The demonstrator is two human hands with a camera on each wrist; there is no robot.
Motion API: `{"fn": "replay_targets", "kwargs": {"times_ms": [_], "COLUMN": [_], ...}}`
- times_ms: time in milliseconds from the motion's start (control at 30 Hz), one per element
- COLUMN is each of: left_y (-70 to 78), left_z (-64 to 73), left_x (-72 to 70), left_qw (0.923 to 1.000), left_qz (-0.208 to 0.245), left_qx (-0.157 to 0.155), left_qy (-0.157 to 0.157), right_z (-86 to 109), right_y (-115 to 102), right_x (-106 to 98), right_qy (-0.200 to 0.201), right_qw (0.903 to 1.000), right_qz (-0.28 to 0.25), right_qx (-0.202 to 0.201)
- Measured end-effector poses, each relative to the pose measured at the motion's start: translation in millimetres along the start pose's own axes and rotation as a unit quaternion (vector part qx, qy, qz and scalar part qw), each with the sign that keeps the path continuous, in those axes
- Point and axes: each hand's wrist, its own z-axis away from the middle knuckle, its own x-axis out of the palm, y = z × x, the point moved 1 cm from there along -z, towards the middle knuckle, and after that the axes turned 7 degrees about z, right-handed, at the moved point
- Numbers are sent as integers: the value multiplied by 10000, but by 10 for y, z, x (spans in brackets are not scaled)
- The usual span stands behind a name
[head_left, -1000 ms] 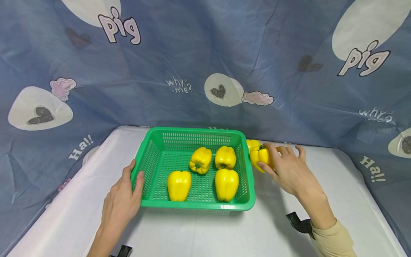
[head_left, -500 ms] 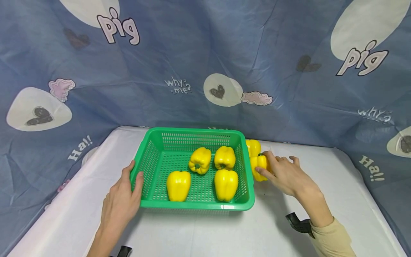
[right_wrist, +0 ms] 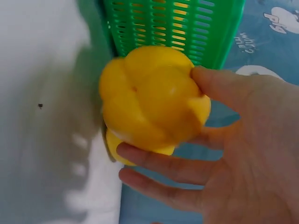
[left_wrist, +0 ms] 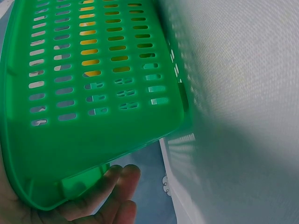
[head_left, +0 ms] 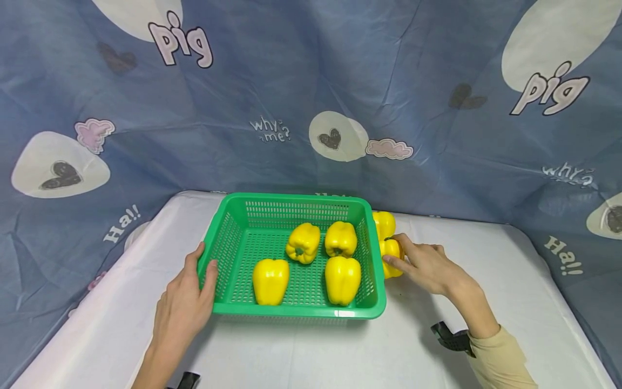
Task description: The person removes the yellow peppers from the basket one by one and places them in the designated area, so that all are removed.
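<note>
My left hand (head_left: 183, 300) grips the left side of a green plastic basket (head_left: 296, 309), its thumb over the rim. In the left wrist view the fingertips (left_wrist: 128, 175) show around the basket's corner. My right hand (head_left: 430, 267) holds a yellow bell pepper (head_left: 391, 258) just outside the basket's right wall, stem up. The right wrist view shows this pepper's lobed bottom (right_wrist: 154, 100) between the thumb and the fingers. Behind it, a second yellow bell pepper (head_left: 384, 224) is partly hidden by the basket's rim. Several yellow bell peppers, one of them front left (head_left: 270, 281), lie inside the basket.
The basket stands on a white-covered table (head_left: 301, 351). A blue printed cloth (head_left: 272, 81) hangs behind and along the sides of the table. Black straps (head_left: 452, 339) are on both wrists.
The right hand has brought its bell pepper down and toward me along the basket's right side. More of the pepper behind now shows. The left hand and basket have stayed put.
</note>
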Motion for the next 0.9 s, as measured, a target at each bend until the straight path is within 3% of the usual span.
{"fn": "replay_targets", "kwargs": {"times_ms": [233, 633, 900], "left_y": [5, 10, 5], "left_z": [-7, -4, 3], "left_x": [-3, 4, 1], "left_qw": [10000, 10000, 10000], "left_qz": [-9, -17, -17], "left_qx": [9, 6, -42], "left_qy": [19, 10, -11], "right_z": [-32, -53, -34], "right_y": [35, -7, 0], "right_x": [15, 58, 50], "right_qy": [296, -130, -357], "right_qw": [9993, 9994, 9994], "right_qz": [-30, 116, -45], "right_qx": [-246, -297, -8]}}
